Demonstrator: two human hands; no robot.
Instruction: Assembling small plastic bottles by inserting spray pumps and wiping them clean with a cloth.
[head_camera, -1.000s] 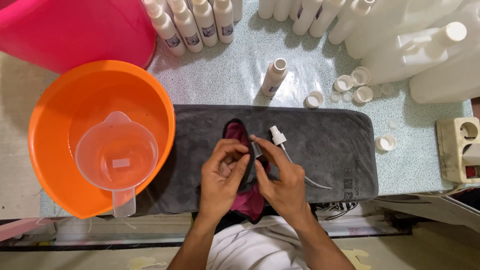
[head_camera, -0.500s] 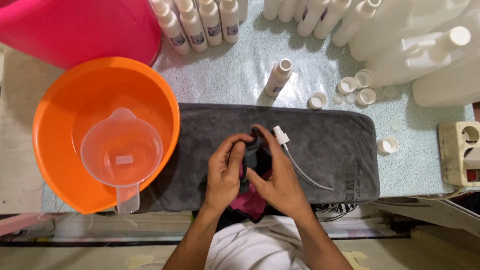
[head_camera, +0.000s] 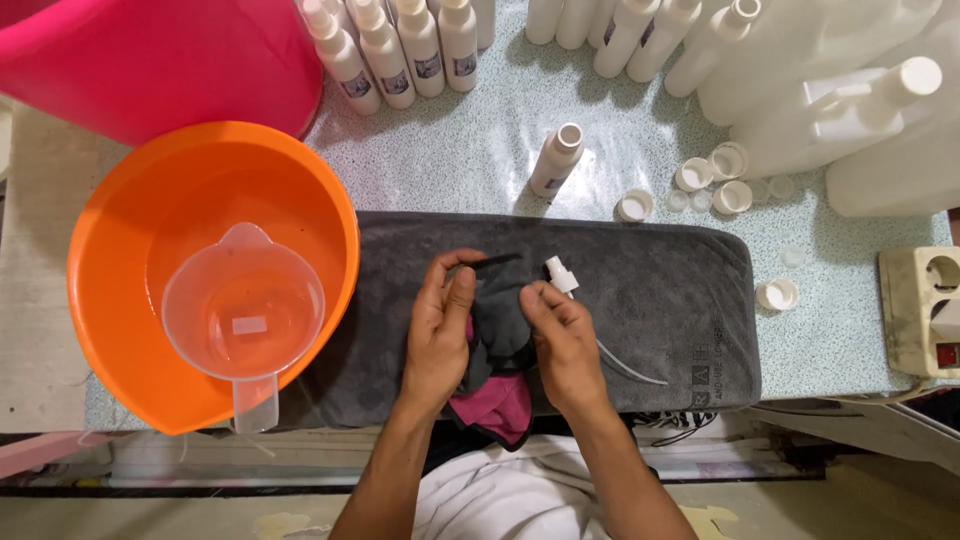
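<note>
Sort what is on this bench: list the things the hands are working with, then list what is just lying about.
In hand:
left hand and right hand on the dark grey and magenta cloth
white spray pump with dip tube, at the right fingertips

Lying about:
orange plastic basin
clear measuring jug
uncapped white bottle
loose white caps

The worktop (head_camera: 480, 160) is pale and speckled. A grey towel (head_camera: 660, 300) lies spread across its near edge. At the left an orange basin (head_camera: 130, 250) sits on it, overhanging the front, with a pink tub (head_camera: 150, 60) behind. White bottles (head_camera: 400, 40) stand in rows along the back; one open bottle (head_camera: 555, 160) stands alone near the towel. Loose white caps (head_camera: 715, 180) lie to the right, beside large white jugs (head_camera: 850, 100). A power strip (head_camera: 925, 310) rests at the right edge.
</note>
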